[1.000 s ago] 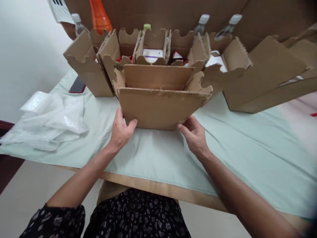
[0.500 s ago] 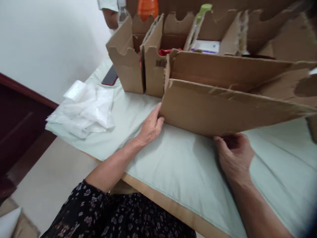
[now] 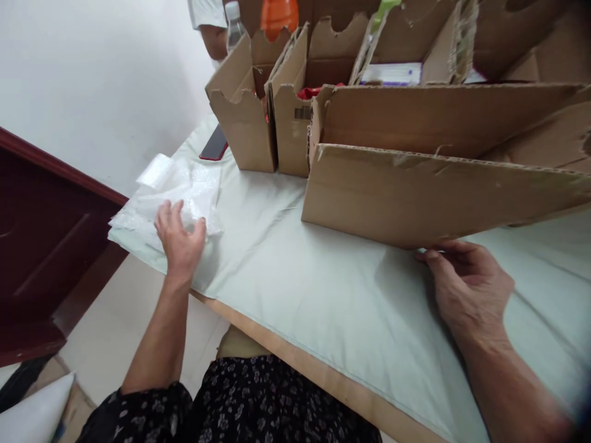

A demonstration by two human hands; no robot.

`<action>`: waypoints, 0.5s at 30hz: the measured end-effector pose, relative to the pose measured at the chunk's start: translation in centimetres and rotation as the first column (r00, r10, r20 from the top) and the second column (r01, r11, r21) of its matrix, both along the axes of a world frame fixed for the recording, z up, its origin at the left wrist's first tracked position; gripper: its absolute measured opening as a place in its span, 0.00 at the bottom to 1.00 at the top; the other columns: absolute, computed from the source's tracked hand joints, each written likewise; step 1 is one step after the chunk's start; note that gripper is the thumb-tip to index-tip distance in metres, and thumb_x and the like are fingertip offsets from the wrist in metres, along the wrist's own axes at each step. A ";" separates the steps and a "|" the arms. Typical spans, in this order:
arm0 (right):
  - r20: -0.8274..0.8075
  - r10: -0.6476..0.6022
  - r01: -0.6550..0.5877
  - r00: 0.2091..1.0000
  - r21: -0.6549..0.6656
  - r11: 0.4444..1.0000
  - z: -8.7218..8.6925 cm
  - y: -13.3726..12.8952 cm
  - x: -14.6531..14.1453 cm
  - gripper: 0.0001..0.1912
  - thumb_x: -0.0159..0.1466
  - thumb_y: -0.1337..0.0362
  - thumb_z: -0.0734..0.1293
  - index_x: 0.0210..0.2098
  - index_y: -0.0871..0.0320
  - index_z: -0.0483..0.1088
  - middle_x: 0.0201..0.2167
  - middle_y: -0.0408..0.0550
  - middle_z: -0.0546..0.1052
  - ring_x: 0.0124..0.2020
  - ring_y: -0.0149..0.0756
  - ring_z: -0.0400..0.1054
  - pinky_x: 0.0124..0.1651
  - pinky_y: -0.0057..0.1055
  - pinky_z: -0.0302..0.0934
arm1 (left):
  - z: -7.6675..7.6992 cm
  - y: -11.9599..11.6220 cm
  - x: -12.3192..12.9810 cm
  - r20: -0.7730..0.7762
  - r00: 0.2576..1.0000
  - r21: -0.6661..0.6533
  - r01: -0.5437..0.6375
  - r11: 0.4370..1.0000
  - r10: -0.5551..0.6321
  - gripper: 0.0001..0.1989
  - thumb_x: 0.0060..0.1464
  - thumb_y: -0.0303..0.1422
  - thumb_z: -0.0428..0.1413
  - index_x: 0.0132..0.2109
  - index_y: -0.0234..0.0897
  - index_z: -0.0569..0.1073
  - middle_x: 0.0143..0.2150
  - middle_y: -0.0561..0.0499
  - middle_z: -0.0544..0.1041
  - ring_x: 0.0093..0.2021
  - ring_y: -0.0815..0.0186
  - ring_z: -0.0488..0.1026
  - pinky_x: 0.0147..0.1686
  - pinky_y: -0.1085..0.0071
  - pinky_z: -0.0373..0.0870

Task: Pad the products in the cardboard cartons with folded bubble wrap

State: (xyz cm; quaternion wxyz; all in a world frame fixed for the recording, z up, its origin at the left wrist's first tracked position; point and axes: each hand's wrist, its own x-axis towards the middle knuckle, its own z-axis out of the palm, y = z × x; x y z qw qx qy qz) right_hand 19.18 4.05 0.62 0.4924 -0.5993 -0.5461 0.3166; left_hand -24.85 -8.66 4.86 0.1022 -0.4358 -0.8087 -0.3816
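Note:
My left hand (image 3: 180, 240) is over the pile of clear bubble wrap bags (image 3: 198, 184) at the table's left end, fingers spread; whether it touches them is hard to tell. My right hand (image 3: 471, 286) is at the lower edge of a long cardboard box (image 3: 429, 197), thumb and fingers drawn together at that edge. The long box lies open side up in front of a row of upright cardboard holders. Something red shows inside the second holder (image 3: 290, 132), and a white and purple packet (image 3: 392, 73) in another.
A dark phone (image 3: 215, 145) lies beside the leftmost holder (image 3: 244, 132). Behind the row are a clear bottle (image 3: 234, 27), an orange container (image 3: 279, 17) and another person's arm (image 3: 213, 42). The table's front wooden edge (image 3: 277, 347) runs close to my body.
My left hand has left the long box's left corner and moved left to the bubble wrap, its fingers now spread. My right hand stays by the box's lower edge.

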 end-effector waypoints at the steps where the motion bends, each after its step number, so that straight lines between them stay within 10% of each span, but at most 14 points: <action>1: 0.000 0.001 -0.001 1.000 -0.003 1.000 0.0 0.1 0.0 0.16 0.49 0.56 0.72 0.36 0.54 0.73 0.30 0.48 0.79 0.32 0.41 0.76 0.43 0.44 0.70 | 0.3 0.3 -1.2 0.000 0.999 -0.035 -0.043 0.998 0.043 0.27 0.55 0.35 0.63 0.61 0.34 0.71 0.68 0.31 0.67 0.73 0.38 0.58 0.73 0.40 0.49; 7: 0.076 0.012 -0.010 0.997 -0.025 1.000 0.5 0.2 -0.1 0.13 0.51 0.58 0.70 0.36 0.53 0.73 0.30 0.49 0.81 0.33 0.43 0.77 0.43 0.43 0.71 | 1.6 2.1 -1.3 -0.012 0.995 -0.198 -0.095 0.976 0.094 0.08 0.56 0.31 0.58 0.43 0.39 0.77 0.43 0.40 0.77 0.55 0.41 0.69 0.63 0.38 0.57; 15: 0.027 0.015 -0.013 1.000 -0.061 0.998 0.9 0.0 0.6 0.15 0.52 0.54 0.71 0.35 0.55 0.77 0.29 0.49 0.82 0.31 0.40 0.75 0.42 0.40 0.69 | 2.4 -1.3 5.9 0.193 0.945 0.362 0.180 0.914 -0.263 0.05 0.63 0.38 0.57 0.42 0.42 0.72 0.47 0.48 0.77 0.56 0.56 0.74 0.63 0.54 0.67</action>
